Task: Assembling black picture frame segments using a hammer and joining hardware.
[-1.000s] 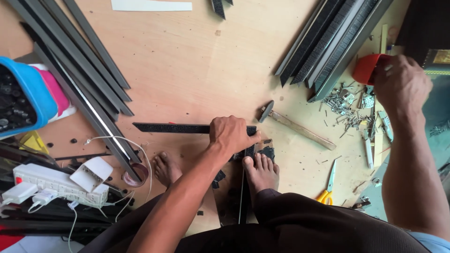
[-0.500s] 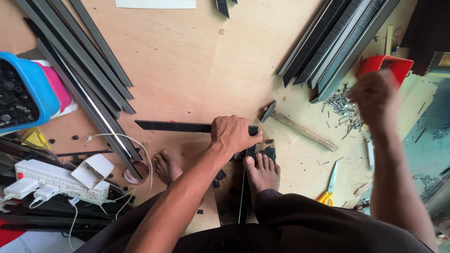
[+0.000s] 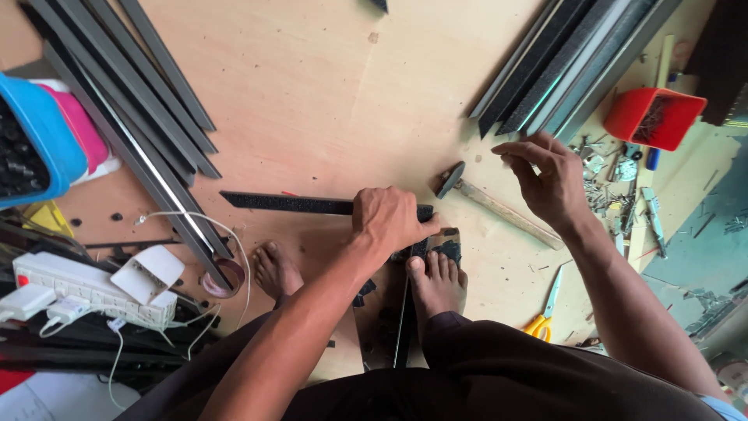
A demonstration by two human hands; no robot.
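My left hand (image 3: 389, 222) grips and presses the right end of a black frame strip (image 3: 288, 203) that lies flat on the plywood floor (image 3: 327, 101). A second black strip (image 3: 403, 320) meets it at a corner and runs toward me under my right foot (image 3: 436, 284). My right hand (image 3: 549, 183) hovers to the right, above a wooden-handled hammer (image 3: 499, 210), with thumb and forefinger pinched together. Whatever sits in that pinch is too small to make out.
A red box of nails (image 3: 654, 117) stands at the far right beside scattered nails (image 3: 615, 183). Bundles of dark profiles lie at left (image 3: 148, 117) and upper right (image 3: 569, 62). Yellow-handled scissors (image 3: 545, 312), a power strip (image 3: 86, 284), a tape roll (image 3: 222, 281) and a blue bin (image 3: 39, 148) surround me.
My right hand has left the red box and moved left and down toward the strip corner, fingers now pinched. My left hand has stayed on the strip.
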